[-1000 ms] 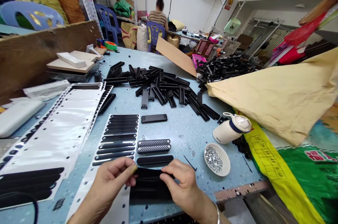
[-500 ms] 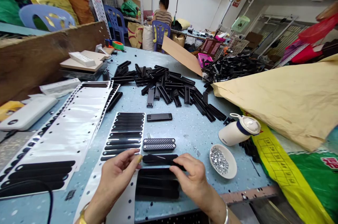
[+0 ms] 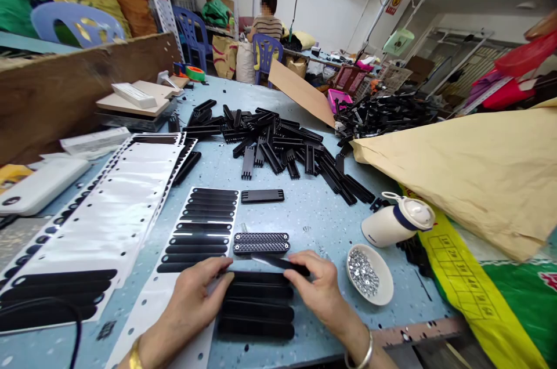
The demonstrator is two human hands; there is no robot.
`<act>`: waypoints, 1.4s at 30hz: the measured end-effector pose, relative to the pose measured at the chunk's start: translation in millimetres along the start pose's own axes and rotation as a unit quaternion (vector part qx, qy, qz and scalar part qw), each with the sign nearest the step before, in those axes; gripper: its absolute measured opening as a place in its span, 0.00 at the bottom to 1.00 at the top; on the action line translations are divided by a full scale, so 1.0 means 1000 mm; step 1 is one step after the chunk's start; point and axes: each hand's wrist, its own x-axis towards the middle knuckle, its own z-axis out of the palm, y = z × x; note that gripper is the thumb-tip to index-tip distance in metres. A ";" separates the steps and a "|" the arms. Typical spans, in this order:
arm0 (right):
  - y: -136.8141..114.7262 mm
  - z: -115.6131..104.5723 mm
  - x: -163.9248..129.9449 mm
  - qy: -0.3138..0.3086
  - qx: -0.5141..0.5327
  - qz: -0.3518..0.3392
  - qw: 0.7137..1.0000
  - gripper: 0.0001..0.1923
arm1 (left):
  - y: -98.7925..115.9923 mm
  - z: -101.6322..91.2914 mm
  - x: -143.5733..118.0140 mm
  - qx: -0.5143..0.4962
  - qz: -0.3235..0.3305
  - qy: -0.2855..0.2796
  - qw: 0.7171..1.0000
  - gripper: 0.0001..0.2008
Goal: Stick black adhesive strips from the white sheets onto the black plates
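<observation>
My right hand (image 3: 319, 288) pinches a thin black strip (image 3: 276, 261) by its right end. The strip tilts slightly, its left end shining in the light. My left hand (image 3: 195, 293) is at the left ends of several black strips (image 3: 256, 311) lying side by side; its thumb and forefinger are slightly apart, with nothing visible between them. Just beyond the held strip lie black textured bars (image 3: 261, 243) with a small round piece at each end. A plain black slotted bar (image 3: 262, 196) lies farther back. Left of these is a white backing sheet (image 3: 139, 311) carrying black rounded strips.
A white bowl (image 3: 385, 282) of small shiny metal parts and a cream bottle (image 3: 387, 224) stand at right. Many black slotted bars (image 3: 272, 143) are heaped behind. More white sheets (image 3: 130, 183) lie left. A person (image 3: 268, 24) sits in the background.
My right hand has turned the black strip, lifting its left end away from my left fingers. The textured bars appear closer together. My left thumb and forefinger have come down slightly.
</observation>
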 end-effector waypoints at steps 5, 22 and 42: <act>0.012 0.002 0.022 0.031 -0.035 -0.046 0.998 0.03 | -0.001 0.003 0.015 -0.025 -0.048 0.052 0.997 0.11; 0.006 0.014 0.026 -0.066 -0.056 -0.105 0.991 0.05 | -0.010 0.008 0.009 -0.079 -0.031 0.013 0.996 0.08; 0.004 0.023 0.025 -0.088 -0.065 -0.088 0.990 0.05 | -0.008 0.007 0.009 -0.077 -0.042 0.001 0.996 0.08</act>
